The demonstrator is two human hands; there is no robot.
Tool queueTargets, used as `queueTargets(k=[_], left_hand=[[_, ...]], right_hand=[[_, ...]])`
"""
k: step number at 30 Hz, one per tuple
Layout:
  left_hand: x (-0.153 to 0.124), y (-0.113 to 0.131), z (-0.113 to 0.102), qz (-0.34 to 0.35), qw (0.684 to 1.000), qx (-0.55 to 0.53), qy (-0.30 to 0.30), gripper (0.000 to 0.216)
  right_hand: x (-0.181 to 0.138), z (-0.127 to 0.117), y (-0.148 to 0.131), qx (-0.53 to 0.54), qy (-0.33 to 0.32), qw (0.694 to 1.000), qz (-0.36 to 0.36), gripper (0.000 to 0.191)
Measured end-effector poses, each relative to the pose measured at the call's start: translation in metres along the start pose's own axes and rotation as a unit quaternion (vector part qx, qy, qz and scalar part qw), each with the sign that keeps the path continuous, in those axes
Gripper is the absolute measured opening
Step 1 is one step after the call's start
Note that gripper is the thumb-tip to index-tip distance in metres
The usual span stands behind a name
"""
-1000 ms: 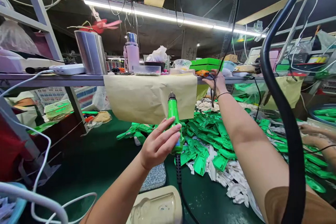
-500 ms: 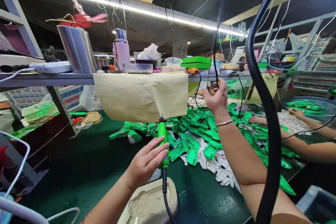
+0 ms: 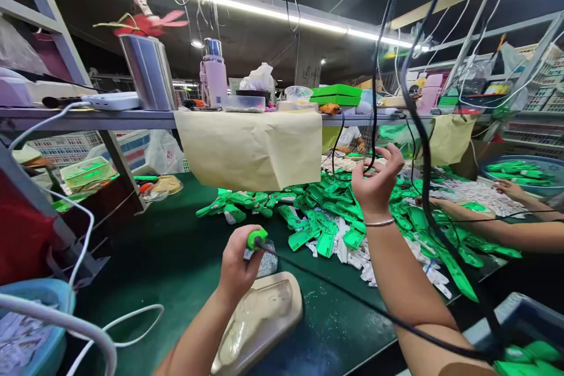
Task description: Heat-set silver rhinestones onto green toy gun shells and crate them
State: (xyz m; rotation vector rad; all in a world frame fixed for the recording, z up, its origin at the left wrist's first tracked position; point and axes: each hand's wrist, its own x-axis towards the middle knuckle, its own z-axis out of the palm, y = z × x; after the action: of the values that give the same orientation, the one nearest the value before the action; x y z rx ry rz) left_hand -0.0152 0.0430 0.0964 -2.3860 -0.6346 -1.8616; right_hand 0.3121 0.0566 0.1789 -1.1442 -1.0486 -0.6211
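My left hand [image 3: 240, 261] is wrapped round a green electric screwdriver [image 3: 257, 239]. The cord end of the tool faces me, and its bit is hidden. From it a black cable [image 3: 335, 289] runs down to the right. Below that hand lies a cream moulded fixture [image 3: 259, 320] with a recess, and a silvery glittering piece [image 3: 268, 261] sits just behind it. My right hand [image 3: 376, 179], a bangle at the wrist, is raised over the pile of green plastic parts [image 3: 326, 205]. Its fingers are curved and apart beside a hanging black cord [image 3: 373, 123]; contact is unclear.
A shelf [image 3: 150, 120] crosses ahead, with brown paper [image 3: 251, 150] hanging from it. White parts [image 3: 356, 258] lie beside the green ones. A co-worker's hands [image 3: 440, 208] work at the right. A blue basin [image 3: 55, 358] stands lower left, a grey bin [image 3: 506, 320] lower right.
The screwdriver has turned from bit pointing away and up to cord end towards me, and my left hand has closed round it. My right hand stays raised by the cord. The view has shifted slightly.
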Motion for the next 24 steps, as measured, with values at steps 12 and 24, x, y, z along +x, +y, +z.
queueTargets(k=[12, 24], left_hand=[[0.001, 0.040, -0.028, -0.452, 0.862, -0.222, -0.059, 0.043], [0.038, 0.026, 0.004, -0.516, 0.638, -0.561, -0.106, 0.053]], right_hand=[[-0.006, 0.005, -0.029, -0.043, -0.078, 0.996, 0.017, 0.033], [-0.020, 0.003, -0.109, 0.432, -0.381, 0.786, 0.224, 0.039]])
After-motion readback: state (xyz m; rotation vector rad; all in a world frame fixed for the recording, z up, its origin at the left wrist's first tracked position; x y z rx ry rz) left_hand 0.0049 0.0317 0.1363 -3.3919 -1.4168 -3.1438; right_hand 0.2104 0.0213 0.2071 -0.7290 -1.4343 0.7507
